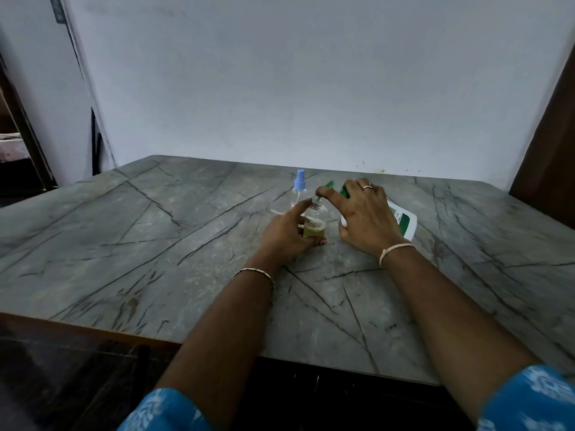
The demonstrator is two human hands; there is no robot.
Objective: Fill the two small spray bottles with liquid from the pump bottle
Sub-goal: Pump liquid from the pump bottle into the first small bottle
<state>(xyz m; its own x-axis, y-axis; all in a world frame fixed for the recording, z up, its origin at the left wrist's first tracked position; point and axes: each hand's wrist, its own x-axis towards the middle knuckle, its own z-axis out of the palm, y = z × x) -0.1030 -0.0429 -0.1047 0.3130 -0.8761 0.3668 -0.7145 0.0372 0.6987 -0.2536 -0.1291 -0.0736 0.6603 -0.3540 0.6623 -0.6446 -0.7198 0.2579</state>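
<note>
Table (155, 244) of grey veined stone look; everything toward the middle of its far edge. Grips with left hand (287, 233) 1 uncapped spray bottle (315, 223), upright, yellow-green liquid low inside. Clasps with right hand (365, 213) white pump bottle (404, 220), tilted just right of it, forefinger stretched across green pump head (329, 184), spout tip at the open neck. Just behind, 2nd spray bottle (299, 189), upright, blue cap on.
</note>
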